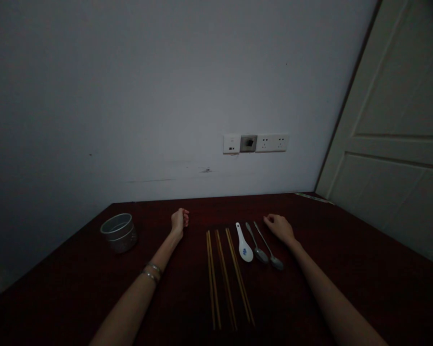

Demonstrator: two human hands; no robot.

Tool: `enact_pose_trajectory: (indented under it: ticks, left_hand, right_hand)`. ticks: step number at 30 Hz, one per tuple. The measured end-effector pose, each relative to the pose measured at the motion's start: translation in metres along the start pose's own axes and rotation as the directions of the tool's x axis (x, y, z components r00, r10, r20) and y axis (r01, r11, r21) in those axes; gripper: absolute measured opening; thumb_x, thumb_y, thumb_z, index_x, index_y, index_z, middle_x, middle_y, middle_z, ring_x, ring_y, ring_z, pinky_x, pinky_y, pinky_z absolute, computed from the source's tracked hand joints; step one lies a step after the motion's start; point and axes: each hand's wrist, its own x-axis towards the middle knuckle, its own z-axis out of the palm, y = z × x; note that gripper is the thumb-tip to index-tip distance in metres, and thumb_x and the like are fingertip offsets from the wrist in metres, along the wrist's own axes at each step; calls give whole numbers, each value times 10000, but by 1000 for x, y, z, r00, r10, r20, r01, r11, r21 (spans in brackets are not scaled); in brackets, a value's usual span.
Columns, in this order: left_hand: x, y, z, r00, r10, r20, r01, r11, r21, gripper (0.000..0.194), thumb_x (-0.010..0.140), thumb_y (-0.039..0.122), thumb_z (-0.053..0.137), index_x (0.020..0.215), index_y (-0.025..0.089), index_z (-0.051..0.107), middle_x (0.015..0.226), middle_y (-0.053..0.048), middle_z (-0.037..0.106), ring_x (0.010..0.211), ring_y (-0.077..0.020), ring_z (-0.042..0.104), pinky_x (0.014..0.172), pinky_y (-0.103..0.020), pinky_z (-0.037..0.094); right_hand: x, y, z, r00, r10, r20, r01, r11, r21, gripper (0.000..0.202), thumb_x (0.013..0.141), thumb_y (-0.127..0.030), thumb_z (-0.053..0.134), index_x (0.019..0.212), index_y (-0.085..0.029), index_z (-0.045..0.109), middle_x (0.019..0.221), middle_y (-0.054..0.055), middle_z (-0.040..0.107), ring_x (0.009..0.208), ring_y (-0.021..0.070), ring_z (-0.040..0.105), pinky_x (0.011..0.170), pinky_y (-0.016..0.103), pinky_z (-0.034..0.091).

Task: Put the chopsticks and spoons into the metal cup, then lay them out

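Note:
My left hand [179,220] rests on the table in a loose fist, with nothing seen in it. Beside it on the right lie three pairs of wooden chopsticks [223,269], set lengthwise. Next to them are a white soup spoon [244,250] with a blue mark in its bowl, a metal spoon [261,254] and a thinner long-handled metal spoon [276,262]. My right hand [279,228] lies just right of that thin spoon's handle, apart from it, fingers curled in and partly hidden. Left of my left hand stands a round metal container [120,234], open at the top.
The dark red table [364,254] meets a pale wall [159,96] at its back edge. A row of sockets and a switch [255,143] sits on the wall. On the right stands a panelled door [393,120]. A thin pale strip [313,197] lies at the back right corner.

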Motion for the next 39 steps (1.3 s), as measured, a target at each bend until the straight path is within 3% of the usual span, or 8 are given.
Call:
enact_pose_trajectory:
  ticks: [12, 18, 23, 27, 29, 31, 34, 39]
  left_hand:
    - [-6, -2, 2, 993, 88, 74, -99, 981, 166, 151, 627, 270, 395, 581, 160, 487, 383, 56, 414, 286, -65, 316, 313, -188, 216]
    - [-12, 7, 0, 994, 26, 110, -43, 987, 154, 172, 649, 296, 412, 619, 152, 501, 419, 51, 441, 302, -65, 351, 316, -183, 241]
    - [-38, 37, -8, 957, 114, 268, -169, 966, 195, 239, 707, 363, 428, 645, 148, 513, 459, 38, 463, 328, -64, 374, 319, -178, 256]
    - [-66, 85, -16, 900, 255, 353, -360, 892, 273, 220, 735, 342, 440, 704, 150, 543, 530, 27, 493, 392, -72, 424, 356, -178, 302]
    - [-78, 113, -25, 852, 369, 372, -497, 792, 353, 208, 744, 338, 464, 720, 154, 559, 587, 11, 528, 478, -89, 477, 420, -189, 359]
    - [-85, 139, -39, 768, 487, 416, -639, 623, 452, 182, 749, 318, 487, 740, 161, 580, 696, -13, 574, 624, -114, 530, 554, -218, 423]
    - [-88, 166, -69, 685, 561, 465, -719, 413, 559, 176, 741, 304, 524, 837, 177, 598, 868, -45, 592, 806, -158, 541, 723, -273, 433]
    - [-70, 180, -136, 738, 493, 461, -638, 289, 713, 440, 670, 362, 616, 1075, 207, 539, 1128, -78, 525, 1071, -229, 457, 942, -360, 330]
  right_hand:
    - [-1, 3, 4, 999, -24, -36, 25, 1000, 17, 338, 806, -421, 391, 650, -196, 589, 667, 39, 625, 615, 151, 566, 501, 224, 294]
    - [2, 8, 5, 999, -37, -38, 39, 998, 55, 330, 793, -396, 396, 646, -188, 606, 670, 53, 637, 628, 163, 585, 534, 230, 332]
    - [5, 16, 8, 999, -35, -20, 37, 992, 120, 374, 785, -443, 370, 727, -186, 636, 706, 65, 650, 659, 186, 601, 552, 241, 361]
    - [8, 21, 11, 999, -23, 31, 19, 992, 123, 402, 768, -488, 370, 759, -195, 645, 718, 68, 654, 676, 208, 608, 561, 257, 380]
    - [9, 23, 13, 999, -16, 41, 11, 993, 121, 417, 759, -506, 373, 776, -194, 650, 723, 74, 657, 681, 220, 611, 565, 267, 389]
    - [10, 26, 14, 999, -18, 51, 11, 991, 130, 425, 754, -516, 378, 796, -196, 654, 741, 78, 661, 704, 231, 614, 579, 277, 400]
    - [12, 29, 16, 998, -39, 59, 30, 989, 146, 424, 745, -523, 393, 806, -197, 657, 768, 89, 665, 717, 247, 618, 593, 296, 412]
    - [14, 31, 20, 999, -48, 27, 43, 990, 136, 405, 735, -523, 416, 785, -200, 655, 792, 115, 670, 745, 287, 621, 638, 346, 428]
